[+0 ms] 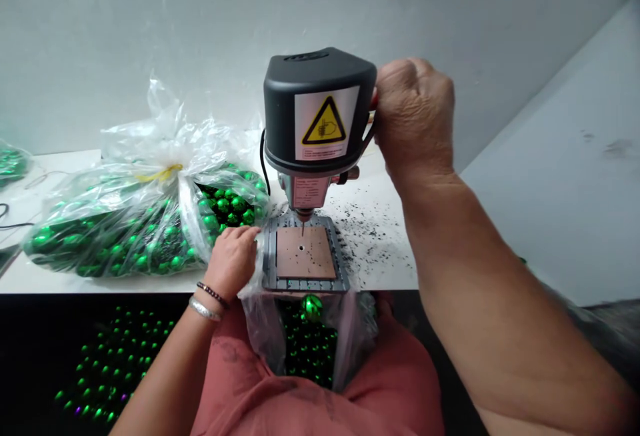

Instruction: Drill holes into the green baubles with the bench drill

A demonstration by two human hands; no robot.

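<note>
My right hand (415,116) is wrapped round the handle at the right side of a dark grey bench drill press (283,116), its fingers mostly hidden. A thin drill bit (303,229) hangs over a brown square board (313,266) with a small hole in it. The board lies on the slotted metal base (343,283). Left of the base, my left hand (233,256) is curled beside a clear bag of shiny green balls; its fingertips are hidden. One green ball (313,307) is just below the base's front edge, over an open plastic bag (265,333) between my legs.
The big clear bag (135,223), tied with yellow string, fills the table's left. Dark shavings (373,243) litter the white tabletop right of the base. More green balls (110,369) are low at the left. A wall stands close behind, a slanting panel (560,176) at the right.
</note>
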